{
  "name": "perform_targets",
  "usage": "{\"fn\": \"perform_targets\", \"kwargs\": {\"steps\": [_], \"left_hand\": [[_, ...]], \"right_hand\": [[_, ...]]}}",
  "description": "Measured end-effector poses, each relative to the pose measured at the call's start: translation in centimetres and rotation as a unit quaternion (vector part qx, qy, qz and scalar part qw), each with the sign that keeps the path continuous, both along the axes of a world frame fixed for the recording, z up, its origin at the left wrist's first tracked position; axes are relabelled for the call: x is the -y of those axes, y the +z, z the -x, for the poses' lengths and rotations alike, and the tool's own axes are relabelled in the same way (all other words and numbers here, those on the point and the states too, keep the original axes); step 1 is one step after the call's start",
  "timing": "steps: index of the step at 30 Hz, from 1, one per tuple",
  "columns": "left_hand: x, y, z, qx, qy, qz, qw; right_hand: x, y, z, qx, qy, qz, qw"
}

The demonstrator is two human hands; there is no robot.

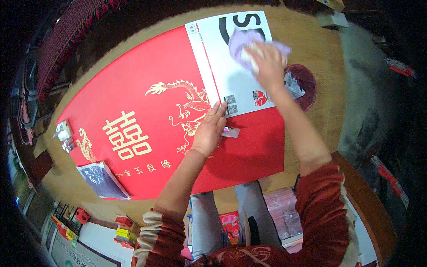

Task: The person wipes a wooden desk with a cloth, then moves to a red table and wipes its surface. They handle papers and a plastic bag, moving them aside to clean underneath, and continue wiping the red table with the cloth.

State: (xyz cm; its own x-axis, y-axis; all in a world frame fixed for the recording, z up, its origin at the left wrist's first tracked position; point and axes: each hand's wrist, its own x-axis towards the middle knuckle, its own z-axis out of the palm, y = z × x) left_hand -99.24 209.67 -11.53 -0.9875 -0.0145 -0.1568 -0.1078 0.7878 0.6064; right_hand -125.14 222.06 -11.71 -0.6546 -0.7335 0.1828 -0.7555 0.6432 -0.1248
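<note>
Spread over the wooden table is a red sheet with gold dragon and character designs. A white printed sheet with large black lettering overlaps its far right part. My right hand is closed around a bunched lilac cloth, held against the white sheet. My left hand rests flat, fingertips at the near edge of the white sheet, its palm on the red sheet. Beside the left hand lies a small clear packet. A silvery plastic packet sits on the red sheet's near left corner.
A dark red round dish holding crumpled clear plastic stands right of the white sheet. Small white items and little cylinders lie at the red sheet's left end. A white box is at the back right. The wooden tabletop extends along the right.
</note>
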Motion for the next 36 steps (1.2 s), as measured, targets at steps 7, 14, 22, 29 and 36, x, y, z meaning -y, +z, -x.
{"fn": "perform_targets", "kwargs": {"steps": [7, 14, 22, 29, 36], "left_hand": [[0.1, -0.1, -0.2, -0.001, 0.006, -0.002, 1.000], [0.2, 0.5, 0.1, -0.009, -0.022, 0.001, 1.000], [-0.6, 0.9, -1.2, -0.002, 0.008, -0.016, 1.000], [0.6, 4.8, 0.2, 0.171, 0.071, -0.113, 0.976], [0.7, 2.8, -0.8, 0.015, 0.061, -0.049, 0.997]], "right_hand": [[-6.5, 1.9, -9.3, 0.095, 0.018, 0.016, 0.995], [3.7, 0.0, 0.4, 0.004, -0.068, 0.036, 0.997], [3.5, -0.7, -3.4, -0.049, -0.040, 0.004, 0.998], [-7.3, 4.3, -16.7, 0.261, 0.023, 0.003, 0.965], [-13.4, -0.1, -23.1, 0.764, -0.470, 0.322, 0.302]]}}
